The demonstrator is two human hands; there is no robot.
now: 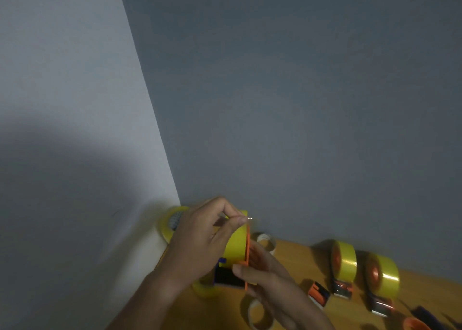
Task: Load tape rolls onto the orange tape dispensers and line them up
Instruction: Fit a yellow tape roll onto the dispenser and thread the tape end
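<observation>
Tape roll: a yellow roll (236,244) is seated on an orange dispenser (247,259) held up above the near-left part of the wooden table (300,259), close to the wall corner.
Left hand: the left hand (200,242) is curled over the roll, with thumb and forefinger pinched together at the roll's top edge, apparently on the tape's loose end; the end itself is too small and blurred to be made out.
Right hand: the right hand (265,274) is wrapped round the dispenser from the right, thumb laid across its lower front.
Loaded units: two loaded dispensers (343,262) (382,274) are stood side by side at the far right of the table, near each other.
Spare parts: an empty orange dispenser (318,293) lies between the held one and the loaded pair; empty cardboard cores (265,242) (257,314) and further yellow rolls (172,223) are scattered around the hands.
Risk, tape end: if the pinch is lost, the end is likely to snap back onto the roll and be hard to find again.
Risk, threading: tape pulled at a slant could stick to itself or to the fingers, judged from the tilted hold.
Risk, view: much of the frame is taken by wall, so work at the near edge may be poorly watched.
Risk, line-up: the loose cores could be knocked when the unit is set down.
</observation>
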